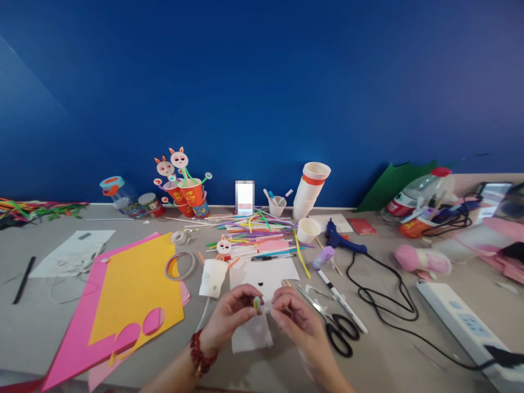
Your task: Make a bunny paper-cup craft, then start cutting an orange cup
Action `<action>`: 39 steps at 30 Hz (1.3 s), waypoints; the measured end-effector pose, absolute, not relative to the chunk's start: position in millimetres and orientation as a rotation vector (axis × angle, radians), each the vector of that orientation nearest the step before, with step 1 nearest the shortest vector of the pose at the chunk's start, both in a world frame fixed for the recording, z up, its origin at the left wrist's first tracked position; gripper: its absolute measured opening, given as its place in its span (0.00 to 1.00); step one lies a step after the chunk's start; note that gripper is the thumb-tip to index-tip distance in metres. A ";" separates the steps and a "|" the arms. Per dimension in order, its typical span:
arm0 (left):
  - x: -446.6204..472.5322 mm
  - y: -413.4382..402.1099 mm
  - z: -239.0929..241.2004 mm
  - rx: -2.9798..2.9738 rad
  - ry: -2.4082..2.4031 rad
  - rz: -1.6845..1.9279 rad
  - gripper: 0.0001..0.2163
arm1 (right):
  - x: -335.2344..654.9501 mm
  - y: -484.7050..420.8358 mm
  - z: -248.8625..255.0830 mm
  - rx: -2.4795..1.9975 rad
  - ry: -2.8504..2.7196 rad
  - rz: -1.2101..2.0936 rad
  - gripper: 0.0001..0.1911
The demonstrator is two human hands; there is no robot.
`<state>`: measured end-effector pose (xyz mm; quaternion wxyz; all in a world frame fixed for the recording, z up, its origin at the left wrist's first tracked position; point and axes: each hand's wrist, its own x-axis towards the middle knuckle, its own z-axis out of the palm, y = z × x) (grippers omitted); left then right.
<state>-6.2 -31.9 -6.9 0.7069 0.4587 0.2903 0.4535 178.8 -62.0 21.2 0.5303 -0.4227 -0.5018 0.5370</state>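
At the back left corner of the table lies a heap of coloured pipe cleaners. In front of it, a black strip lies near the left edge, beside a white sheet. Pink paper and yellow paper overlap toward the front edge, with a tape roll at the yellow sheet's right side. Behind, red paper cups bearing rabbit faces stand along the back edge. A white cup with a rabbit face stands nearer the front. The person's left hand clamps a small yellow-green piece between thumb and fingertip, above white paper close to the front edge. Just right of it, the right hand has its fingers curled together near the thumb; whether they grip anything cannot be told. Beside that hand lie black-handled scissors, then a white marker. A blue glue gun rests farther back, and a power strip slants toward the front right corner.
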 end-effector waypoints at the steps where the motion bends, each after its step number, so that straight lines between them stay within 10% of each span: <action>1: -6.0 -32.7 -6.4 1.003 0.626 1.006 0.13 | 177.7 -61.2 21.2 -0.990 -1.194 1.320 0.11; 39: -5.3 -33.4 -2.7 1.041 0.616 0.992 0.12 | 172.4 -55.8 15.7 -1.021 -1.317 1.259 0.10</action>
